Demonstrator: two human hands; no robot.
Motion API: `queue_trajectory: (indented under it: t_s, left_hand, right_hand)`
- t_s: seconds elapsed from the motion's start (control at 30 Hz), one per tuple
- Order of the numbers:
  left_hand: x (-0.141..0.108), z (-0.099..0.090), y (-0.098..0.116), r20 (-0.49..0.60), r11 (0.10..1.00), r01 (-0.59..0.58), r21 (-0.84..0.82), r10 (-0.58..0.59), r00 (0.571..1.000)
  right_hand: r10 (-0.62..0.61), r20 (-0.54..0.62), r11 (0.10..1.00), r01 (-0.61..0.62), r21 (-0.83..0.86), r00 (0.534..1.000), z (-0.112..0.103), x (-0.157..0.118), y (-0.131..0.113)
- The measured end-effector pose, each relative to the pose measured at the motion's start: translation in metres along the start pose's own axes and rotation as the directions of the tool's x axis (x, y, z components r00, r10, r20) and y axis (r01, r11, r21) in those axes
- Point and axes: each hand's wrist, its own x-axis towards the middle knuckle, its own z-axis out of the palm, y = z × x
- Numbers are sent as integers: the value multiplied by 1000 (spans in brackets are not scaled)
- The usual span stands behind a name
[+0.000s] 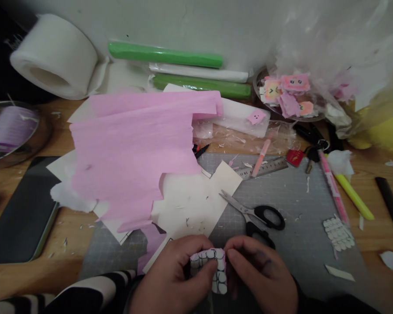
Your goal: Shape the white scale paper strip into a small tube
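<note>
Paper piece, small and roughly square, held between the person's hands at the lower middle of the view. The face is white and divided by black lines into rounded cells, set in rows; the outer cells give the right side and bottom a scalloped outline. Pink (apparently a backing layer) shows along the top and right edges. The piece stands slightly askew, its patterned face turned toward the viewer. The left hand grips it, the thumb lying across the face and hiding the lower left part. Fingertips of the right hand are at its upper right edge.
</note>
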Motion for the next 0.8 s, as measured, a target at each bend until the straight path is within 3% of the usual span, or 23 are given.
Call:
queue_trajectory:
  t_s: [0.2,0.8]
  left_hand:
    - [-1,-1,1,9,1000,29,-2,-29,1000]
    - [0,2,1,6,997,-38,71,37,999]
  right_hand:
    - [22,40,1000,-21,-23,999,-2,0,1]
    - [59,39,997,-57,-58,997,-2,0,3]
